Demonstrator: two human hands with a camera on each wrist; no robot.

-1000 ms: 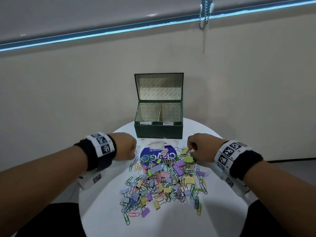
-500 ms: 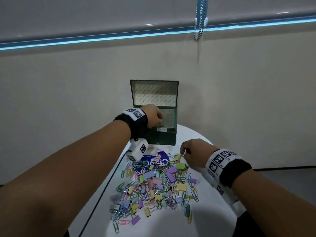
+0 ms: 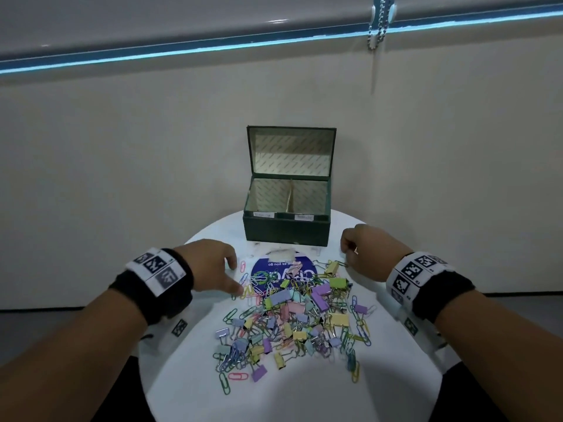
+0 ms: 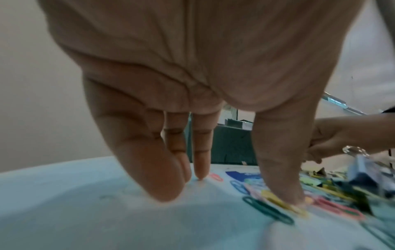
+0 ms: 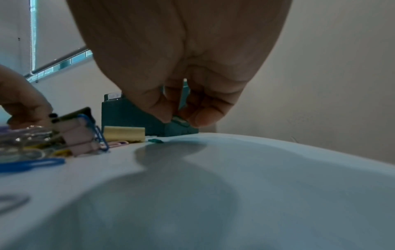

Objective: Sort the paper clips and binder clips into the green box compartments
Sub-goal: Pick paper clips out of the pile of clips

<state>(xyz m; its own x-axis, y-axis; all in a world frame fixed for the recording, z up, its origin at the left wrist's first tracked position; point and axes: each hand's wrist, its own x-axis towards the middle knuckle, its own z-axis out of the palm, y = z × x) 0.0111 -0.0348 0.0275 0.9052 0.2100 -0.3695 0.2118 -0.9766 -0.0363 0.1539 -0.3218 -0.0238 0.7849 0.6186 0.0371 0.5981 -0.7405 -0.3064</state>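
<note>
The green box (image 3: 286, 229) stands open at the back of the round white table (image 3: 304, 397), lid up, a divider (image 3: 289, 196) splitting it in two. A mixed pile of pastel paper clips and binder clips (image 3: 298, 315) lies in front of it. My left hand (image 3: 236, 277) is at the pile's left edge, fingers straight, fingertips (image 4: 171, 187) touching the table, thumb (image 4: 284, 169) pressing a yellow paper clip (image 4: 284, 205). My right hand (image 3: 345, 254) hovers right of the pile near the box's front corner, curled, pinching a small green clip (image 5: 180, 121).
A blue round sticker (image 3: 274, 271) lies on the table under the pile's far edge. The wall rises right behind the box, and a blind's bead chain (image 3: 377, 22) hangs at the upper right. The table's rim (image 3: 146, 376) curves close to both forearms.
My left hand, over the box's left compartment half a second ago, has come back down to the pile's left edge. My right hand lifted from the pile and moved right, nearer the box.
</note>
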